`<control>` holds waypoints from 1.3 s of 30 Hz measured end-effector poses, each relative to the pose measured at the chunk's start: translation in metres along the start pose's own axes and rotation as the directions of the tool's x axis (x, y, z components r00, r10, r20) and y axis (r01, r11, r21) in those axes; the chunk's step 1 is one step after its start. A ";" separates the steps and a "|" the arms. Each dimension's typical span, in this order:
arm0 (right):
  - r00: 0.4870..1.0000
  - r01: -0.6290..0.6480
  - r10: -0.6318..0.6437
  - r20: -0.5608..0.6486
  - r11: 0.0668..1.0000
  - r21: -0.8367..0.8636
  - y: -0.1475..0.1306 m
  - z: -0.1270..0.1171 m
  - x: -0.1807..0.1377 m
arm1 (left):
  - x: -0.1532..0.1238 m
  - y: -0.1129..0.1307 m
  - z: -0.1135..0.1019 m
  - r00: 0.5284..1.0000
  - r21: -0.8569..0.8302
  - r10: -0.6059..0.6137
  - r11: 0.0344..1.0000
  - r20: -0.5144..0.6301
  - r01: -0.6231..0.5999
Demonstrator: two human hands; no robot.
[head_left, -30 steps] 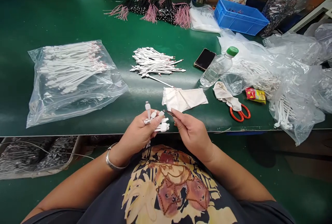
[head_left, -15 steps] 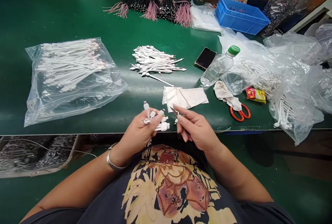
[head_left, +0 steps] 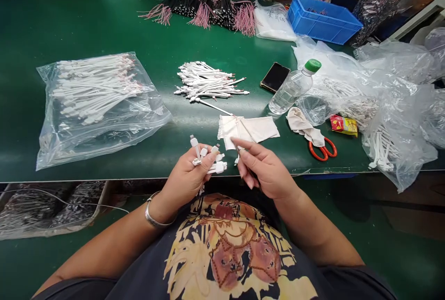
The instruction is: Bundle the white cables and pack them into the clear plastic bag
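While the left hand (head_left: pixel 189 170) curls closed around cables (head_left: pixel 197 151) by the table's (head_left: pixel 146 163) edge, apparently keeping their plugs (head_left: pixel 220 167) exposed, the right hand (head_left: pixel 237 146) pinches a mostly hidden white piece (head_left: pixel 237 159).

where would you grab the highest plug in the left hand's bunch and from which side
Probably by the white housing of the highest plug, pinched from the far side, slightly left: it sticks out past the fingers of the left hand, metal tip toward the picture's top, while the other plugs crowd to its right and below.
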State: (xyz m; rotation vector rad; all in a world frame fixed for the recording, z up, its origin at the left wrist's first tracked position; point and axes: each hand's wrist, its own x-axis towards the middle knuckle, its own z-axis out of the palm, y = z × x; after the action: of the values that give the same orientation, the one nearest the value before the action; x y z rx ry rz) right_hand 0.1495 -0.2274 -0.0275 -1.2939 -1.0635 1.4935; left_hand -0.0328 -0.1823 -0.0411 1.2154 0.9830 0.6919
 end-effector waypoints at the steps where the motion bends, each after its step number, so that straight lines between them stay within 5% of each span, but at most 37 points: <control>1: 0.998 0.016 -0.016 -0.062 1.000 0.013 -0.001 -0.002 0.000 | 0.000 0.000 0.001 1.000 0.009 0.002 1.000 -0.012 -0.002; 3: 0.992 0.028 -0.031 -0.126 0.999 -0.021 -0.002 -0.001 0.001 | -0.001 -0.001 0.002 0.999 0.025 0.017 1.000 -0.031 -0.016; 14: 1.000 0.024 -0.025 0.015 0.996 0.088 0.003 0.020 0.008 | -0.009 -0.002 0.004 0.973 0.381 0.229 0.898 0.020 -0.220; 20: 0.975 0.154 -0.181 -0.128 0.968 -0.197 0.000 0.005 0.010 | -0.006 0.000 -0.001 0.983 0.370 0.140 0.913 0.115 -0.173; 23: 0.867 0.158 -0.403 -0.295 0.782 -0.603 -0.003 -0.032 0.008 | -0.005 0.000 -0.003 0.992 0.272 0.096 0.956 0.081 -0.114; 25: 0.764 0.021 -0.537 -0.358 0.576 -0.817 -0.003 -0.065 0.006 | -0.005 -0.002 -0.003 0.995 0.203 0.079 0.975 0.061 -0.090; 27: 0.715 -0.126 -0.594 -0.369 0.410 -0.903 -0.001 -0.094 0.004 | -0.003 -0.004 -0.004 0.997 0.130 0.058 0.989 0.055 -0.065; 29: 0.661 -0.202 -0.640 -0.390 0.350 -0.915 0.000 -0.106 0.002 | -0.002 -0.006 -0.003 0.998 0.057 0.048 0.997 0.039 -0.050; 31: 0.661 -0.143 -0.627 -0.412 0.434 -0.890 0.001 -0.093 -0.004 | -0.001 -0.009 -0.001 0.998 0.023 0.066 0.998 0.013 -0.066; 33: 0.827 0.039 -0.445 -0.342 0.653 -0.756 0.002 -0.060 -0.011 | -0.001 -0.010 0.002 0.993 0.051 0.119 0.992 -0.015 -0.118; 34: 0.934 0.100 -0.292 -0.205 0.767 -0.634 0.003 -0.041 -0.013 | -0.002 -0.010 0.004 0.988 0.083 0.151 0.985 -0.024 -0.148; 35: 0.979 0.120 -0.186 -0.080 0.852 -0.510 0.004 -0.022 -0.014 | -0.002 -0.011 0.006 0.983 0.116 0.183 0.977 -0.032 -0.178; 39: 0.986 0.163 -0.167 -0.006 0.972 -0.171 0.010 0.021 -0.005 | -0.003 -0.010 0.010 0.970 0.208 0.241 0.951 -0.040 -0.228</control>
State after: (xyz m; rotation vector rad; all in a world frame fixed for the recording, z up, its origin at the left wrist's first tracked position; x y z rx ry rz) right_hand 0.1282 -0.2357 -0.0338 -1.2995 -1.2760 1.2853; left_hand -0.0258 -0.1919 -0.0493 1.5140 0.9900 0.8371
